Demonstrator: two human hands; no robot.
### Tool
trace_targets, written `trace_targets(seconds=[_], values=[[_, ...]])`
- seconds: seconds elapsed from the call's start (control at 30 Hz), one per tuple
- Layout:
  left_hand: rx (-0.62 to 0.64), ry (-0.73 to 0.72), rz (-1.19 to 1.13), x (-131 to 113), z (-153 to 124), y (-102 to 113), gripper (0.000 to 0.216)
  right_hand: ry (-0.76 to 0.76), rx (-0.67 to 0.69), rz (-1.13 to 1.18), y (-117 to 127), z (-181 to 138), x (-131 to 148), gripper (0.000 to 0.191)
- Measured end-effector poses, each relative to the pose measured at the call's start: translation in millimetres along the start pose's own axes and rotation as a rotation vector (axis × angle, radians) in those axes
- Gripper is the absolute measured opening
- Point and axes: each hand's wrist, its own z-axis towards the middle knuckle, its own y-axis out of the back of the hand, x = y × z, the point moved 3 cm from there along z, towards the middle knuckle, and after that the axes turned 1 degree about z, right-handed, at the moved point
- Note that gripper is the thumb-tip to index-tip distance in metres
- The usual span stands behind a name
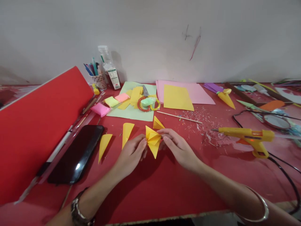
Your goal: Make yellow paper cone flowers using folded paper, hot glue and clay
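A folded yellow paper flower (pixel 154 141) with pointed petals is pinched between both hands above the red table. My left hand (pixel 134 150) grips its left side, thumb on top, the fingertips partly hidden under it. On the opposite side, my right hand (pixel 180 146) closes on the paper's edge with thumb and fingers. Just behind the flower lies a yellow paper cone (pixel 158 123). Two more rolled pieces, one yellow cone (pixel 127 133) close to my left hand and another cone (pixel 104 146) beside the phone, rest on the tabletop.
A yellow glue gun (pixel 249 136) with a black cord lies at right, near paper scraps (pixel 209 128). At left are a black phone (pixel 77 153) and a leaning red board (pixel 44 125). Scissors (pixel 145 102), coloured sheets (pixel 178 97) and a bottle (pixel 110 70) stand farther back.
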Motion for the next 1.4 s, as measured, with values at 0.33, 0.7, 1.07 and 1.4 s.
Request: trace_targets(seconds=[0.33, 0.7, 1.07, 1.4], values=[[0.007, -0.046, 0.061, 2.4, -1.0, -0.1, 0.027, 0.051, 0.033, -0.029, -2.6, 0.1, -8.0, 0.024], [-0.095, -0.087, 0.017, -0.9, -2.0, 4.0, 0.026, 0.075, 0.066, -0.208, -0.1, 0.4, -0.8, 0.019], [-0.089, -0.057, -0.011, 2.3, -1.4, 3.1, 0.023, 0.110, -0.026, -0.115, 2.7, -1.4, -1.4, 0.022], [-0.091, -0.064, 0.061, -1.4, -0.9, 3.7, 0.024, 0.092, -0.037, -0.212, 3.7, -2.9, 0.1, 0.018]])
